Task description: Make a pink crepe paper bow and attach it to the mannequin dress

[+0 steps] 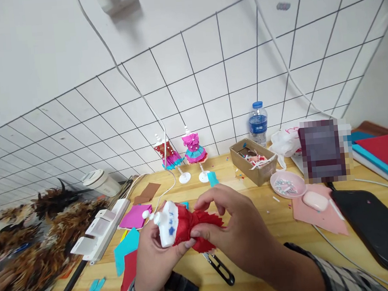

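Tilted onto its side, a white miniature dress form (167, 227) wears a red crepe-paper dress (187, 225) with a ruffled skirt. Blue star marks show on its white chest. My left hand (152, 258) is closed around the upper body from below, thumb on the dress. My right hand (235, 223) has its thumb against the dress's waist and its index finger curled above the skirt; its other fingers are partly hidden. Below the skirt lies a black-handled cutting tool (221, 270), its upper end covered. Behind stand two dressed mini forms, one brown and magenta (167, 154), one magenta and blue (192, 148).
Coloured paper sheets (127, 248) lie to the left, beside a white power strip (101, 230) and brown feathers (53, 239). A cardboard box (255, 169) of scraps, a pink bead dish (288, 184) and a water bottle (258, 124) stand at right. A black tray-like object (374, 225) lies nearer.
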